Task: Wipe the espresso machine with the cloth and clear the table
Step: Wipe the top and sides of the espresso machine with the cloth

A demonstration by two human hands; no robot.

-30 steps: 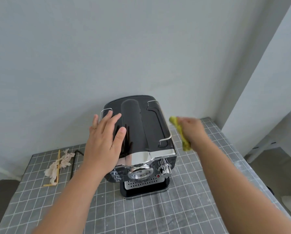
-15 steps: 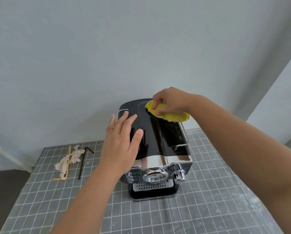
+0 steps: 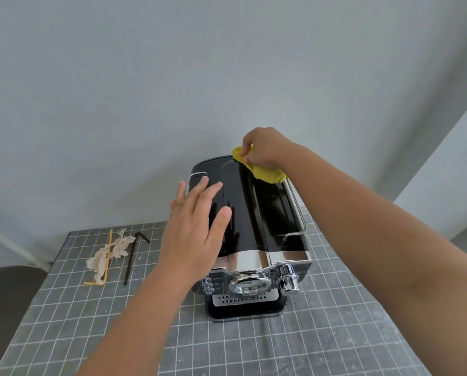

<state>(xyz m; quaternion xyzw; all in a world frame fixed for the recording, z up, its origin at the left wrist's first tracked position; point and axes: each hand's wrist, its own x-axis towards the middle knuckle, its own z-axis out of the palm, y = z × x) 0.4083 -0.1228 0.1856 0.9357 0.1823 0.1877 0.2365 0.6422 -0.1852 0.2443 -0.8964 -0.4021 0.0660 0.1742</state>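
Under the flat, spread left hand (image 3: pixel 193 226) sits the espresso machine (image 3: pixel 254 232), while beyond it the right hand (image 3: pixel 262 151) grips the yellow cloth (image 3: pixel 265 173) on the machine's far top edge.

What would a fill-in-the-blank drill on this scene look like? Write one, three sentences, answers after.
1. The right hand grips a cloth whose colour is ____.
2. The left hand rests flat, fingers straight, on top of the ____ machine.
3. On the gridded table, the black straw lies to the ____ of the machine, beside a crumpled tissue and a yellow straw.

Missing words: yellow; espresso; left
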